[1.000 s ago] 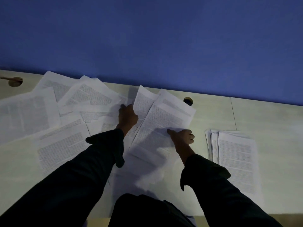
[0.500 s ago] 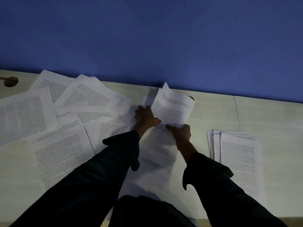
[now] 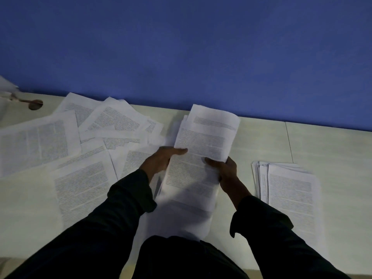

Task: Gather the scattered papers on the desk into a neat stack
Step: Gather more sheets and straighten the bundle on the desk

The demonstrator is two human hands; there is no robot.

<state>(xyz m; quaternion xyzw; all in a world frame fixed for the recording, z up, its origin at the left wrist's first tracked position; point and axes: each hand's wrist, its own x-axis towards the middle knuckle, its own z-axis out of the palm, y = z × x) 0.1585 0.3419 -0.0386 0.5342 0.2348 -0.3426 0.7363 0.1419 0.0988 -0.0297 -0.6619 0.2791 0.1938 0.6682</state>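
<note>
A bundle of printed sheets [image 3: 203, 154] is held between both hands at the desk's middle, its far end curling up toward the wall. My left hand [image 3: 161, 160] grips its left edge, thumb on top. On the right edge my right hand [image 3: 223, 169] does the same. More loose printed sheets [image 3: 80, 150] lie overlapping across the left half of the pale desk [image 3: 332, 150]. A gathered stack of papers [image 3: 289, 194] lies flat to the right of my right hand, apart from it.
A blue wall [image 3: 201, 47] rises right behind the desk. A round cable hole with a cord [image 3: 35, 103] sits at the far left. A seam [image 3: 288, 141] runs across the desk top right of the held bundle. My dark sleeves cover the near edge.
Both hands drew closer together, pulling the spread middle sheets into one bundle and lifting it. The view also shifted a little to the left.
</note>
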